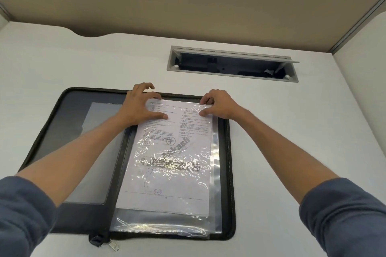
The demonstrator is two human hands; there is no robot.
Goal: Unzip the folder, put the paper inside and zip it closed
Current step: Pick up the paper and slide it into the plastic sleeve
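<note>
Lying unzipped and open on the table (62,64), the folder (87,223) holds the paper (167,173), nearly seated in a clear sleeve. Left hand (137,106) and right hand (219,104) pinch its top corners. Zipping remains.

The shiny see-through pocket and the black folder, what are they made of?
The pocket looks like thin clear plastic: glossy, wrinkled, catching glare over the paper. The folder seems matte black fabric or faux leather, with a zipper along its edge; which one is unclear.
</note>
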